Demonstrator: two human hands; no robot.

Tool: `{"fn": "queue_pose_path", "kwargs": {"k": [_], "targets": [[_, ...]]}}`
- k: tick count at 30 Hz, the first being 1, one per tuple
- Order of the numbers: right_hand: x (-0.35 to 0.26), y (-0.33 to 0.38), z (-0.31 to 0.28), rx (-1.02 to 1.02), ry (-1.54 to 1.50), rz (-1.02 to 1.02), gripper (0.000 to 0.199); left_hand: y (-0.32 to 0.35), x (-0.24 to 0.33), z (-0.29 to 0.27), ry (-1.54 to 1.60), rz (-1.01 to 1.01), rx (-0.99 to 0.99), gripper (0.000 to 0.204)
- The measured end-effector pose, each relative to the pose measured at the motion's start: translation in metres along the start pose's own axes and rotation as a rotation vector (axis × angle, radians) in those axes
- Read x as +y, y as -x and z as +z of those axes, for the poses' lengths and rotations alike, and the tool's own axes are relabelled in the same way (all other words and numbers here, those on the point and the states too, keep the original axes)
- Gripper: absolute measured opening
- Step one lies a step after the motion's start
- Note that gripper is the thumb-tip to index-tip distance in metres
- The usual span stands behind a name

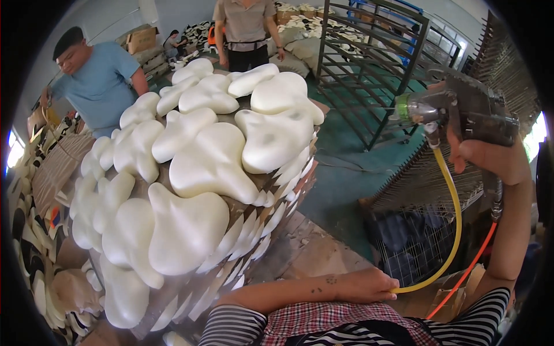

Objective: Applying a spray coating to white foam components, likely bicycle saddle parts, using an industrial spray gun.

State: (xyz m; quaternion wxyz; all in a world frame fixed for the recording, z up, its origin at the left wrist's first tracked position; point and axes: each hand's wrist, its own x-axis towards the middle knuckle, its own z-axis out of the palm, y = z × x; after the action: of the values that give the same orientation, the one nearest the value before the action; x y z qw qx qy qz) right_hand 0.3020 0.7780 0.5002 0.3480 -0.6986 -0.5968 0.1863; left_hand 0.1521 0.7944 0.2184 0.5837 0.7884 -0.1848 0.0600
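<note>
see first, at the left, the large stack of white saddle-shaped pieces, laid in layers with brown boards between, presumably for keeping the smooth faces from rubbing. beyond it, see the dark metal rack, standing upright; nearer at the right, the spiked panel. look then at the spray gun, raised above that panel and well apart from the stack, held in the right hand, though too dark there to tell the exact grip. find below the yellow hose, curving from the gun into the left hand, closed narrowly around it, probably for controlling the slack. notice last the thin orange hose.
</note>
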Motion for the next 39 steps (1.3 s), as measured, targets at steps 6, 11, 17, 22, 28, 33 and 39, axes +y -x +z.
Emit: {"fn": "queue_pose_path", "kwargs": {"k": [6,11,17,22,28,33,39], "targets": [[0.001,0.006,-0.007,-0.131,-0.161,-0.081,0.051,-0.016,-0.008,-0.001,0.001,0.048,-0.04,0.024],[0.019,0.001,-0.024,-0.025,-0.106,0.038,0.056,-0.033,-0.017,-0.004,0.009,0.031,-0.047,0.024],[0.054,-0.01,-0.042,-0.133,-0.107,-0.175,0.051,-0.07,-0.03,-0.008,-0.025,0.057,-0.012,0.024],[0.082,-0.016,-0.058,-0.24,-0.267,-0.158,0.057,-0.093,-0.043,-0.013,-0.051,0.0,0.025,0.024],[0.101,-0.036,-0.062,-0.245,-0.17,-0.214,0.076,-0.11,-0.055,-0.012,-0.049,-0.006,0.085,0.024],[0.094,-0.057,-0.057,-0.107,-0.063,-0.184,0.054,-0.117,-0.061,-0.011,-0.05,-0.059,0.103,0.025],[0.11,-0.059,-0.056,-0.135,-0.117,-0.192,0.056,-0.123,-0.067,-0.011,-0.064,-0.016,0.155,0.025]]}}
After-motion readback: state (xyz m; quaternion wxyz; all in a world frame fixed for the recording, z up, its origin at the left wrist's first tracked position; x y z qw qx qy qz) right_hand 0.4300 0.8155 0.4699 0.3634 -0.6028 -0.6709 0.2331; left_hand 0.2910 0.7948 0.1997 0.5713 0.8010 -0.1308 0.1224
